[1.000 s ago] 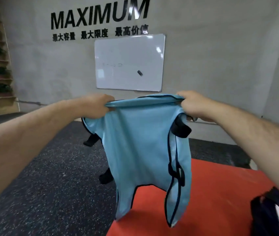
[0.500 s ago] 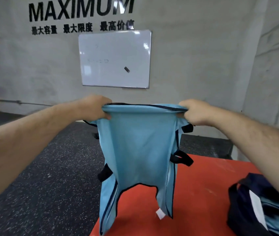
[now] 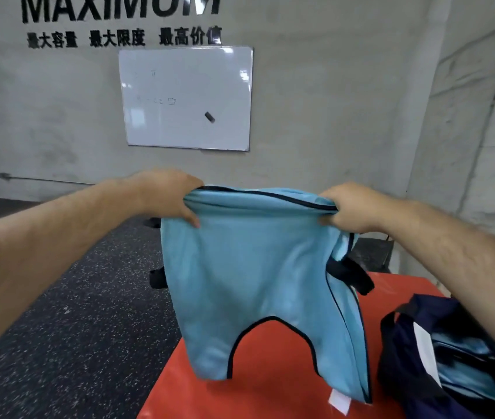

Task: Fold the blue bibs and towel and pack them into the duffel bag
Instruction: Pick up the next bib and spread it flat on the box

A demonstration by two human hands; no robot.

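With both hands clenched on its top edge, left hand (image 3: 169, 195) and right hand (image 3: 352, 207), I'm holding the blue bib (image 3: 255, 282) up so it hangs flat for folding. Duffel bag (image 3: 415, 352) sits just right of the bib, on the red mat (image 3: 198, 388), handy for packing.

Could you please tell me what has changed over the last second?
The light blue bib with black trim has untwisted and now hangs flat, square to the camera. The left hand and right hand keep their grip on its top edge.
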